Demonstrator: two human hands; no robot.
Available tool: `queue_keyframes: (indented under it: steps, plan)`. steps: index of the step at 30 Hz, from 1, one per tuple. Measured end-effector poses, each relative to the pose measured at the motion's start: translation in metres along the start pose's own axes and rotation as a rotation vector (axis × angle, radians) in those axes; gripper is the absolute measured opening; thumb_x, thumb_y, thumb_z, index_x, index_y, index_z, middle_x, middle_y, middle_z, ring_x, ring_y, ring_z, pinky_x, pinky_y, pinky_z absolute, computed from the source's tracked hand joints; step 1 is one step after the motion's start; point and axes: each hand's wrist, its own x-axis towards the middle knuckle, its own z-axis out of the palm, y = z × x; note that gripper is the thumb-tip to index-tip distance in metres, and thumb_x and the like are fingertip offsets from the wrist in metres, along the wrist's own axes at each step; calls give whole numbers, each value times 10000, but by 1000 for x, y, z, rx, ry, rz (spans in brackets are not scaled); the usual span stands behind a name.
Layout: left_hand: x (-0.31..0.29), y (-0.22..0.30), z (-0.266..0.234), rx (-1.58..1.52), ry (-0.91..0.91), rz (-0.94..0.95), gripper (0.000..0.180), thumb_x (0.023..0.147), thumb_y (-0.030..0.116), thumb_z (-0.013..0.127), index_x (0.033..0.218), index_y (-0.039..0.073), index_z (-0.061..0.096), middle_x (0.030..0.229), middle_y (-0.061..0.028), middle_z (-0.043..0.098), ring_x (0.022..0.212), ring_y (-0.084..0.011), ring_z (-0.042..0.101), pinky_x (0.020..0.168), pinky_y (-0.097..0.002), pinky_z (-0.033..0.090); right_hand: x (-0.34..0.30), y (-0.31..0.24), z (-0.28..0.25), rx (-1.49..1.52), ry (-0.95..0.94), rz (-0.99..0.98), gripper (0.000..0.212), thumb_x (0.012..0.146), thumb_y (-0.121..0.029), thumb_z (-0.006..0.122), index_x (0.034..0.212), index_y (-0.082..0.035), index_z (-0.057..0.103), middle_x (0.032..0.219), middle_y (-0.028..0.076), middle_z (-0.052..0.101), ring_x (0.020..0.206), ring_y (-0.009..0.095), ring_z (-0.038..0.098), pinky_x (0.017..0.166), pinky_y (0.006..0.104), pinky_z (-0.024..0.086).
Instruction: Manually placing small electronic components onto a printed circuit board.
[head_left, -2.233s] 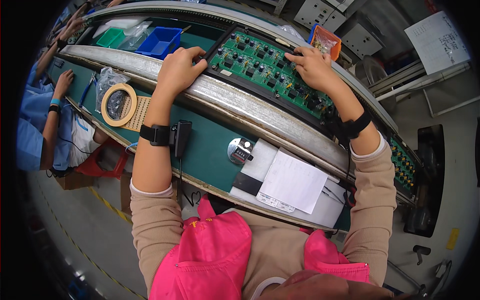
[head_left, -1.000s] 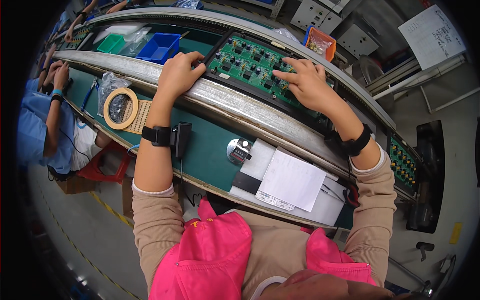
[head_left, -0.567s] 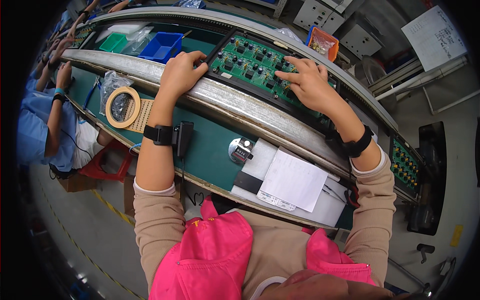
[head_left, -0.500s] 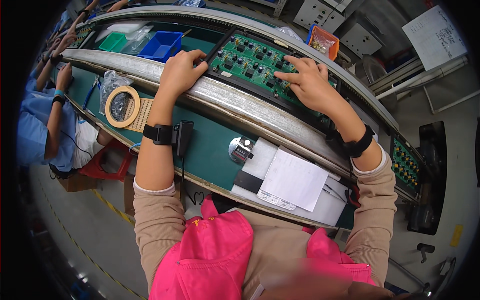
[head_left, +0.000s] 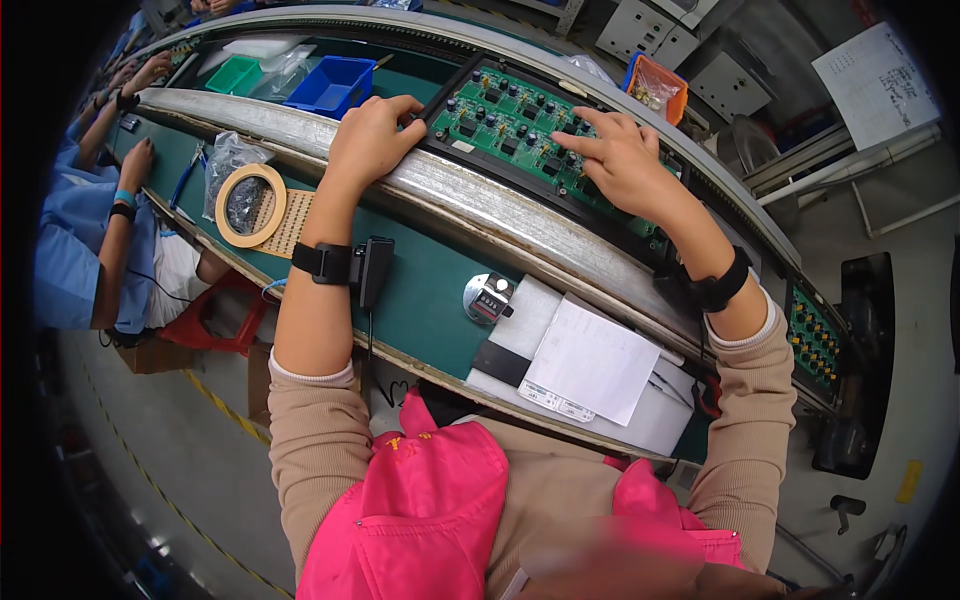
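Note:
A black tray (head_left: 437,146) holding green circuit boards (head_left: 510,118) with rows of small parts lies on the far side of the metal rail. My left hand (head_left: 368,142) is at the tray's left end, its fingers curled and its thumb against the corner. Over the right part of the boards reaches my right hand (head_left: 622,162), fingers apart and stretched out. Its index finger and thumb point at parts on the boards; I cannot tell whether the tips touch them. Nothing shows in the right hand.
Nearer me on the green bench are a tally counter (head_left: 489,298), paper sheets (head_left: 600,358) on white foam and a tape roll (head_left: 226,214). A blue bin (head_left: 331,86) and a green bin (head_left: 234,75) stand beyond the rail. A co-worker's arm (head_left: 120,215) is at left.
The whole view has shifted slightly. Both my hands keep nearly the same places at the tray and boards. At far left, co-workers' hands have moved.

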Motion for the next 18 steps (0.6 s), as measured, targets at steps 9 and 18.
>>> queue_keyframes:
  steps: [9, 18]
  plan:
    - [-3, 6, -3, 18, 9, 3, 272, 781, 258, 575, 968, 94, 684, 799, -101, 669, 810, -286, 602, 738, -380, 488, 33, -13, 7, -42, -47, -36, 419, 859, -152, 494, 1251, -281, 567, 1428, 122, 357, 1285, 314, 322, 1018, 536, 184]
    - [-2, 9, -4, 34, -3, -22, 268, 779, 256, 574, 958, 90, 685, 790, -103, 670, 815, -286, 604, 741, -380, 488, 35, -9, 10, -37, -65, -31, 420, 865, -160, 485, 1259, -283, 561, 1440, 121, 341, 1295, 305, 321, 1024, 550, 190]
